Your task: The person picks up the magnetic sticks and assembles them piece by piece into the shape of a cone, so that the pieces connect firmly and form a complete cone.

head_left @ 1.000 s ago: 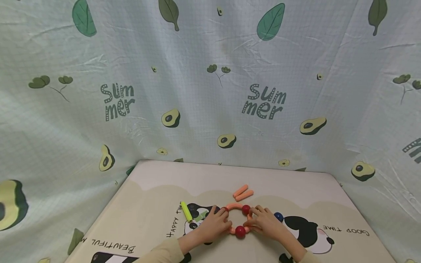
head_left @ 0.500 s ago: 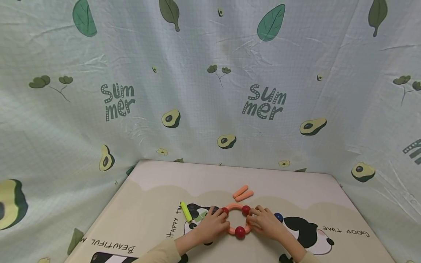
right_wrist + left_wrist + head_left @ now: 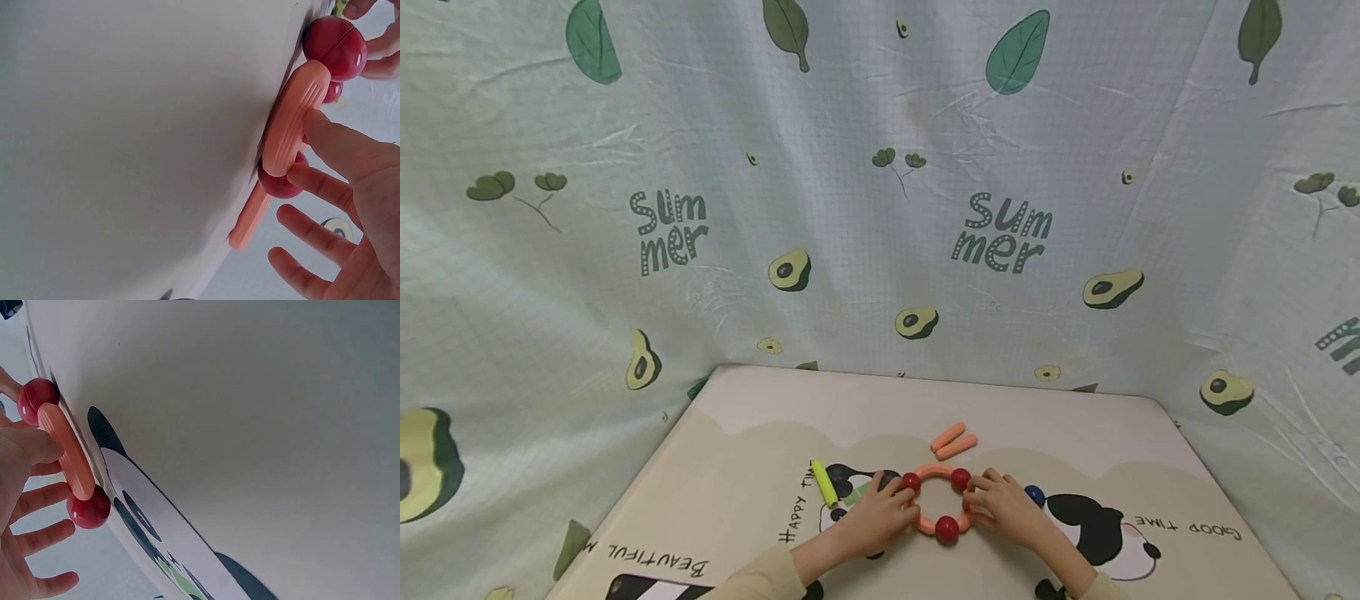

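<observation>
Since both hands are on it, start with the ring point(image 3: 934, 470): curved orange bars joined by three red balls, lying flat on the table. One red ball point(image 3: 947, 530) sits on the near side; the other two are at its far left and far right.

Left hand point(image 3: 883, 517) is on the ring's left side, pinching the left bar point(image 3: 75, 456) between thumb and index finger, the other fingers fanned out. Right hand point(image 3: 1007, 508) does much the same across the ring, thumb and index on the right bar point(image 3: 292, 125), remaining fingers spread. So both grips are narrow.

As for room, the tightest spot is right of the ring: a blue ball point(image 3: 1035, 495) sits just beside the right hand. Left of the ring, past the left hand, there's a yellow-green stick point(image 3: 824, 483), near but apart. Just beyond the ring, two orange sticks point(image 3: 957, 447) lie close together at a slight angle.

The table point(image 3: 775, 408) has more to give farther out: its far edge is well past the ring, with a printed sheet point(image 3: 850, 208) hanging behind, and the left and right edges are well away from it too.
</observation>
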A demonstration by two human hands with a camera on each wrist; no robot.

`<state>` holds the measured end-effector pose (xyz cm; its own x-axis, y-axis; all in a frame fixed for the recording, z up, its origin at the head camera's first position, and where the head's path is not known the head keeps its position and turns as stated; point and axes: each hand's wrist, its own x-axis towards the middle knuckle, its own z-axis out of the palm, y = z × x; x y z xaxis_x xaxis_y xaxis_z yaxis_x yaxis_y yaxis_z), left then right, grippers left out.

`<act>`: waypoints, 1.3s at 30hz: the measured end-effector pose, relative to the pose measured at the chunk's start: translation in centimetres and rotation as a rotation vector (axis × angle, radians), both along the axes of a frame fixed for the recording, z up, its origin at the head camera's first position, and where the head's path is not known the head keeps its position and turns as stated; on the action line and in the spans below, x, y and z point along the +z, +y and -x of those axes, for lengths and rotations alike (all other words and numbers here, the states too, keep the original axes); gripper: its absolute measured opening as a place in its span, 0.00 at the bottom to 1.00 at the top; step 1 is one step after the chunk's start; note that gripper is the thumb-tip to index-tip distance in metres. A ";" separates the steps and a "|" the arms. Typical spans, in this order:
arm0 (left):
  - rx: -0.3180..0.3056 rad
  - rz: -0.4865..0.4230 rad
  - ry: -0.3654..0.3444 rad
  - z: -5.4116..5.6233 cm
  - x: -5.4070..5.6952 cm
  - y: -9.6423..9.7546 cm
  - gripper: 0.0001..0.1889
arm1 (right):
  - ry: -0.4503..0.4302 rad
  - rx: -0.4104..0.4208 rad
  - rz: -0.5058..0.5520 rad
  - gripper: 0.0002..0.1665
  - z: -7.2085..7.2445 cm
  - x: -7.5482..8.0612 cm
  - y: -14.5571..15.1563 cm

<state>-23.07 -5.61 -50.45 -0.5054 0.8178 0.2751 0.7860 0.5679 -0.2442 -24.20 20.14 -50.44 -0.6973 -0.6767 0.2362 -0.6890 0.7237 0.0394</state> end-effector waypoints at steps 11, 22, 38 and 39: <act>-0.021 -0.005 0.036 0.2 0.1 -0.4 0.08 | 0.058 0.038 0.058 0.07 0.2 0.0 -0.1; 0.024 0.030 -0.006 0.5 0.7 -2.4 0.11 | 0.021 -0.009 0.057 0.08 0.0 -0.1 -0.2; 0.088 -0.026 0.002 2.9 0.2 -7.6 0.05 | -0.006 -0.050 0.053 0.08 -0.3 0.1 -0.2; 0.091 -0.030 0.009 3.1 0.1 -7.9 0.05 | -0.004 -0.051 0.051 0.08 -0.3 0.1 -0.3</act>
